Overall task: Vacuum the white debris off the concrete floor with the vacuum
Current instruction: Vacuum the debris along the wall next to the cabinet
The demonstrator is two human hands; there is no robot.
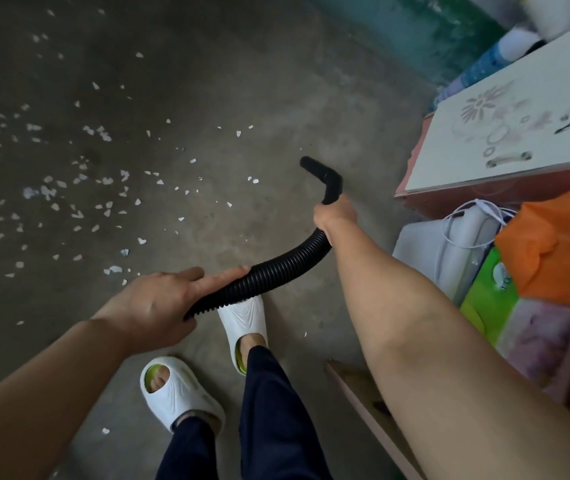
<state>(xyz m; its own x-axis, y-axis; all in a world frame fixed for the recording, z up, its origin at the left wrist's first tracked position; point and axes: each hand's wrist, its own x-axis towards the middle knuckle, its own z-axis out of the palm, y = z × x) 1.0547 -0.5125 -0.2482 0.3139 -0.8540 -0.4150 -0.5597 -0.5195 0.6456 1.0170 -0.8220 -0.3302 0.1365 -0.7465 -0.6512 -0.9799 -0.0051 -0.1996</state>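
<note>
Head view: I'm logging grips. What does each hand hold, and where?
Both hold the hose: right hand grips it just behind the bent nozzle, left hand holds the ribbed part farther back.

We count one hose (pixel 276 268), two hands, the left hand (pixel 158 306) and the right hand (pixel 333 216), two slippers (pixel 186 393), one orange bag (pixel 553 244), one green pack (pixel 488 292) and one white panel (pixel 519 126). The scraps (pixel 104 134) run to dozens; we cannot number them exactly.

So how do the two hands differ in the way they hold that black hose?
The right hand wraps a full fist round the black hose just behind the bent nozzle. The left hand holds it farther back, with two fingers stretched straight along it. The right reaches forward, while the left sits nearer the body. Both grip the same hose.
</note>
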